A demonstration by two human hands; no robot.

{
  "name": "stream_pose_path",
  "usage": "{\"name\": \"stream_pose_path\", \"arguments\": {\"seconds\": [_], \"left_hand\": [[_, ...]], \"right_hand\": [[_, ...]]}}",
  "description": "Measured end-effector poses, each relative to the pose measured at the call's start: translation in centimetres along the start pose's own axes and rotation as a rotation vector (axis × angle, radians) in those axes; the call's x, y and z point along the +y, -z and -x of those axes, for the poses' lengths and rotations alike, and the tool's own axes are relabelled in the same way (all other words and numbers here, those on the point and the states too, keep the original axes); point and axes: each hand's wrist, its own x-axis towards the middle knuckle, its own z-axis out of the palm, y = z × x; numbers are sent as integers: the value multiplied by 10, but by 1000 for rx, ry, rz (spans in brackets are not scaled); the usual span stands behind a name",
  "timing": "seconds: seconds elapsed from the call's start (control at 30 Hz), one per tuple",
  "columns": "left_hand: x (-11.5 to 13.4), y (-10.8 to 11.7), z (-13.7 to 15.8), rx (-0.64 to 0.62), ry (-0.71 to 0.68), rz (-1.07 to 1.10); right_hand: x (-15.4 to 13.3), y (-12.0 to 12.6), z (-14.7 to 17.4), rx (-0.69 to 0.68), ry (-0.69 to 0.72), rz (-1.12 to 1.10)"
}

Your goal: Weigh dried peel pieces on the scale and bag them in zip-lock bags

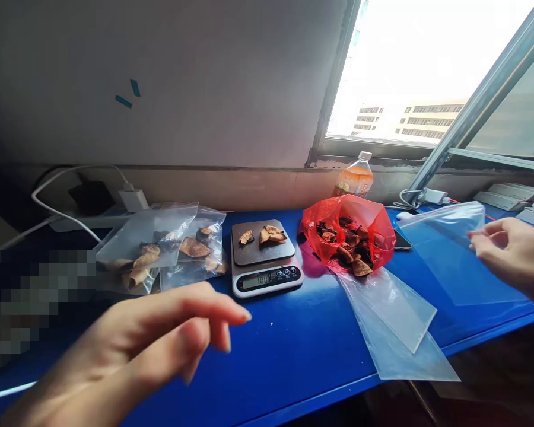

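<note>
My right hand [511,246] pinches the edge of a clear zip bag [449,255] at the right of the table. In front of the scale, my left hand [173,341] hangs in the air with nothing in it, its fingers loosely bent and apart. The white digital scale [267,281] bears two groups of dried brown pieces [272,235] on its metal plate. Beside it sits a red plastic bag [378,219], open at the top, with many more dried pieces inside. Two flat clear bags [409,350] lie partly under the red bag.
Filled clear zip bags [160,225] of dried pieces lie left of the scale. A drink bottle [358,175] stands behind the red bag. A phone [403,240], chargers and white cables lie along the wall. The blue table's front edge [338,388] runs below.
</note>
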Motion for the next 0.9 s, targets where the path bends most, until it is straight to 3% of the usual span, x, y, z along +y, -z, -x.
{"name": "stream_pose_path", "arguments": {"seconds": [0.1,0.17,0.27,0.37,0.43,0.53,0.7,0.9], "left_hand": [[24,-7,-33,-120,1,44],[35,-17,-54,-149,-39,58],[36,-29,-74,-142,-74,76],[22,-31,-79,-96,-54,197],[10,-29,-79,-55,-6,307],[0,-23,-76,-28,67,399],[3,-20,-76,-72,101,403],[2,-26,-75,-148,33,136]], "right_hand": [[-19,22,24,-108,132,-578],[-48,23,43,-300,342,-862],[-105,9,66,-659,605,-1057],[-162,-11,83,-830,744,-1128],[-190,-22,92,-852,824,-1147],[-210,-34,106,-806,889,-1141],[-206,-41,120,-749,877,-1149],[-200,-44,132,-802,867,-1167]]}}
